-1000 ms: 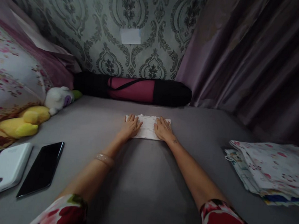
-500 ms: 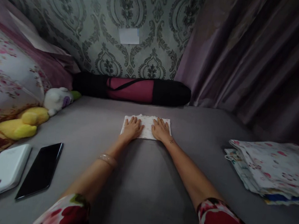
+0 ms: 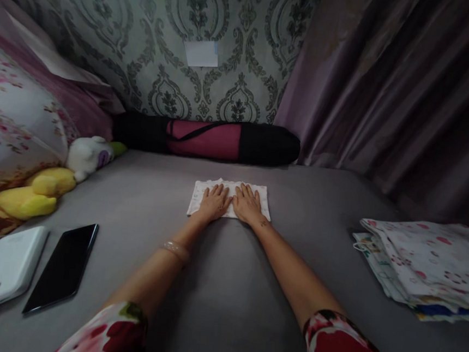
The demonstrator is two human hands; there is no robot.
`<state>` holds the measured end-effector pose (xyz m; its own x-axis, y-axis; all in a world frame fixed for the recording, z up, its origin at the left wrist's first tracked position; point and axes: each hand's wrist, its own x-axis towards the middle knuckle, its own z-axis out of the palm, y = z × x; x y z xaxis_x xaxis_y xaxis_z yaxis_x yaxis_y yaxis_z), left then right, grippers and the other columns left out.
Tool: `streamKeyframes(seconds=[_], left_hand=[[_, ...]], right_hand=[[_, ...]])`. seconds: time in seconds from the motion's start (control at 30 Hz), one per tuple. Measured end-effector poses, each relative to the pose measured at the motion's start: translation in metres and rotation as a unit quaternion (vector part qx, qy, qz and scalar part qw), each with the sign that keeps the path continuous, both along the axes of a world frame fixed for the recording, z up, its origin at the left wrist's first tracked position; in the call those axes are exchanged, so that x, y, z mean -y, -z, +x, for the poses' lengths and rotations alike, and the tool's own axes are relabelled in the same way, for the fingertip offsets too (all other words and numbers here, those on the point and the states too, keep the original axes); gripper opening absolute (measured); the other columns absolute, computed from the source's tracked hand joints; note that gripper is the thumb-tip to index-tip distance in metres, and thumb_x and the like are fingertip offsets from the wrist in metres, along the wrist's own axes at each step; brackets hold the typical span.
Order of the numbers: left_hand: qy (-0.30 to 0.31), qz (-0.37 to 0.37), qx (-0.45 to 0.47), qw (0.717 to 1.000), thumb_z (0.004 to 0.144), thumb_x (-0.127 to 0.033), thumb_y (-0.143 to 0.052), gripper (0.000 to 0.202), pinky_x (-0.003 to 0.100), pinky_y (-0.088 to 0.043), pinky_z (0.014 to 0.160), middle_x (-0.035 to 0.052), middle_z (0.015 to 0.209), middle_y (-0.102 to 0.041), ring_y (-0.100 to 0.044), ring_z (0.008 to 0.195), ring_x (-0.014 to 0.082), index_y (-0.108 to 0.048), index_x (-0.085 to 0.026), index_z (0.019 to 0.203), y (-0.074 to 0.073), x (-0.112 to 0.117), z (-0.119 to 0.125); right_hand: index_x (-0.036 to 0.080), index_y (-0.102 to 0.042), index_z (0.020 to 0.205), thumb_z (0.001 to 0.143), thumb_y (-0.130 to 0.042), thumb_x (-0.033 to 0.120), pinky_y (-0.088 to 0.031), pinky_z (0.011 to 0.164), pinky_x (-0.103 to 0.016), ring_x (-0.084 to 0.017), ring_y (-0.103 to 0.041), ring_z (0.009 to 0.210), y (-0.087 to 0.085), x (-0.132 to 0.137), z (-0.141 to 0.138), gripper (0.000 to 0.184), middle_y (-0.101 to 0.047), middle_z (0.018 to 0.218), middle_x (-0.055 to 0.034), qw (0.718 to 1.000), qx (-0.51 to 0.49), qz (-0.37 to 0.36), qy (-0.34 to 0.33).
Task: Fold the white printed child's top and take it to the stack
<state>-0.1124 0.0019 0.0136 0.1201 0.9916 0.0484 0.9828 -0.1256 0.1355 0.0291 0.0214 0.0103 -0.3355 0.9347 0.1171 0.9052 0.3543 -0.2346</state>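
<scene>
A small folded white cloth [image 3: 198, 195] lies flat on the grey bed surface [image 3: 225, 285], straight ahead of me. My left hand [image 3: 214, 202] rests palm down on the cloth's middle, fingers stretched out and flat. Right beside it, my right hand [image 3: 247, 203] lies flat on the cloth too, fingers extended, almost touching the left hand. Neither hand grips anything. A bangle [image 3: 175, 250] sits on my left forearm.
A stack of folded printed cloths [image 3: 423, 269] lies at the right. A black phone [image 3: 62, 268] and a white power bank [image 3: 4, 271] lie at the left, with plush toys [image 3: 53, 182] and pillows [image 3: 13, 118] behind. A black-and-pink rolled bag [image 3: 205, 139] lies against the wall; curtains [image 3: 398, 86] hang right.
Both hands slid inward along the cloth from its two ends to its middle and now lie side by side. The cloth looks flatter.
</scene>
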Motion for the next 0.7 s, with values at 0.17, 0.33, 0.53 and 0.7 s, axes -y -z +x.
streamKeyframes(seconds=[0.17,0.33,0.53,0.7], left_hand=[[-0.051,0.05,0.01,0.997,0.099,-0.028,-0.028,0.044,0.048,-0.027,0.116,0.0128,0.148,-0.047,-0.038,0.14,0.024,-0.049,-0.017,0.136,-0.003,-0.002,-0.01],[-0.096,0.085,-0.006,0.992,0.099,-0.031,-0.026,0.048,0.051,-0.026,0.116,0.0157,0.151,-0.043,-0.036,0.141,0.0283,-0.047,-0.013,0.139,0.017,-0.002,-0.018],[-0.097,0.087,0.016,0.991,0.099,-0.03,-0.028,0.046,0.052,-0.026,0.115,0.016,0.149,-0.045,-0.037,0.14,0.0296,-0.049,-0.012,0.136,0.019,-0.001,-0.018],[-0.096,0.092,0.057,0.99,0.094,-0.021,-0.037,0.042,0.051,-0.027,0.115,0.0158,0.148,-0.047,-0.037,0.141,0.0289,-0.051,-0.014,0.133,0.008,-0.003,-0.021]], right_hand=[[0.011,-0.046,0.142,0.099,-0.031,0.027,-0.016,0.117,-0.051,-0.028,-0.025,0.146,-0.013,0.0,-0.013,0.049,-0.034,0.156,-0.016,1.0,0.007,-0.002,-0.014],[0.012,-0.039,0.148,0.101,-0.026,0.033,-0.013,0.119,-0.048,-0.024,-0.023,0.147,-0.001,0.004,-0.033,0.053,-0.032,0.158,-0.0113,0.999,-0.019,0.002,-0.047],[0.011,-0.038,0.149,0.101,-0.027,0.032,-0.01,0.12,-0.047,-0.023,-0.022,0.147,0.007,0.005,-0.035,0.054,-0.031,0.159,-0.0101,0.999,-0.033,-0.001,-0.039],[0.01,-0.036,0.149,0.1,-0.028,0.028,-0.01,0.119,-0.05,-0.025,-0.02,0.148,-0.007,0.005,-0.04,0.053,-0.028,0.159,-0.0129,0.998,-0.013,-0.026,-0.056]])
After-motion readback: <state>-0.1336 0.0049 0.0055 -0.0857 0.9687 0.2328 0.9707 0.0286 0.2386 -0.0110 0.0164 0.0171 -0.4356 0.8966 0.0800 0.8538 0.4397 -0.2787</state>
